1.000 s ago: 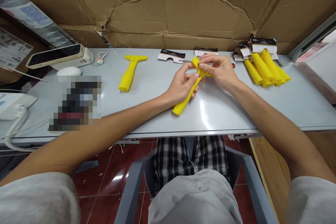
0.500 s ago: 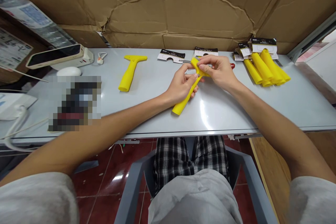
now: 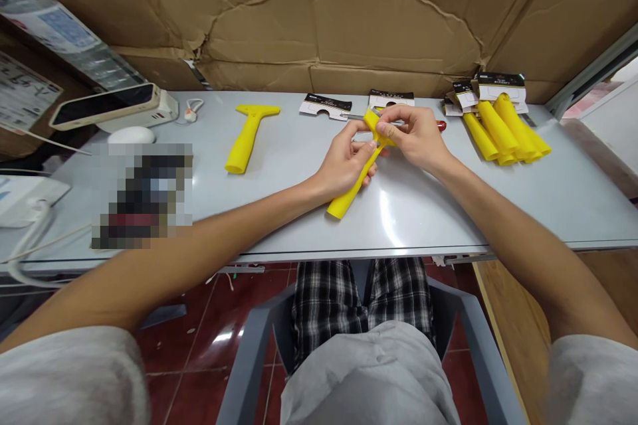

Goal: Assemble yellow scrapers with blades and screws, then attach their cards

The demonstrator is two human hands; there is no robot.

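Between my hands is a yellow T-shaped scraper handle [image 3: 348,194], tilted over the table with its round end toward me. My left hand [image 3: 343,163] is closed around its neck, thumb on top. At the wide head, my right hand [image 3: 415,137] pinches the yellow plastic between thumb and fingers; part of the head is hidden. Behind the hands lie two black-and-white header cards [image 3: 326,106] and a thin tool with a red end [image 3: 441,125], mostly covered by my right hand. A second yellow scraper handle [image 3: 246,139] lies alone to the left.
Several yellow handles with cards [image 3: 513,129] are piled at the right back. At left are a phone [image 3: 104,106] on a white power strip, a white mouse [image 3: 131,136], cables and a blurred-out item [image 3: 149,192]. Cardboard [image 3: 319,20] walls the back of the table.
Almost nothing differs. The right hand's thumb has shifted very slightly on the head of the yellow handle; the left hand keeps its place.
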